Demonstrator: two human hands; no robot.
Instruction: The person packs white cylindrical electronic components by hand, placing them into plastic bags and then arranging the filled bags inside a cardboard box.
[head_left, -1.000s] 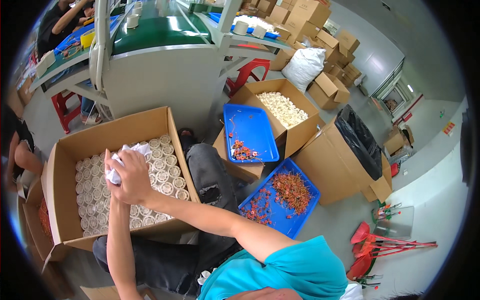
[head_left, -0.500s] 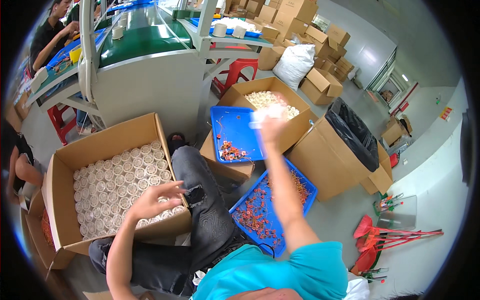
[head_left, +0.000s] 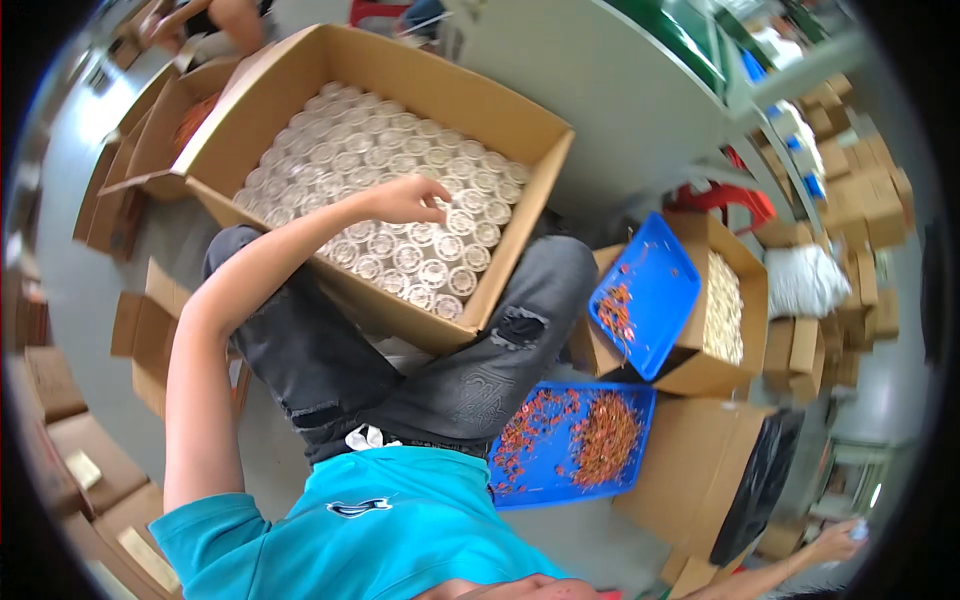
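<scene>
My left hand reaches over a large cardboard box packed with rows of clear round plastic pieces. Its fingers curl down together against the pieces; whether one is between them is hidden. At the lower right, my right hand is stretched out to the side, closed on a small whitish piece too small to make out. The right hand is out past the box with the black liner.
Right of my knee, a blue tray with red parts rests against a box of cream-white pieces. A second blue tray holds red wired parts. Open cartons stand at left. A grey panel rises beyond the large box.
My view has swung left. My left hand has gone from the box's near edge to over the rows, its fingers curling. My right hand has left the cream-white pieces for the far right.
</scene>
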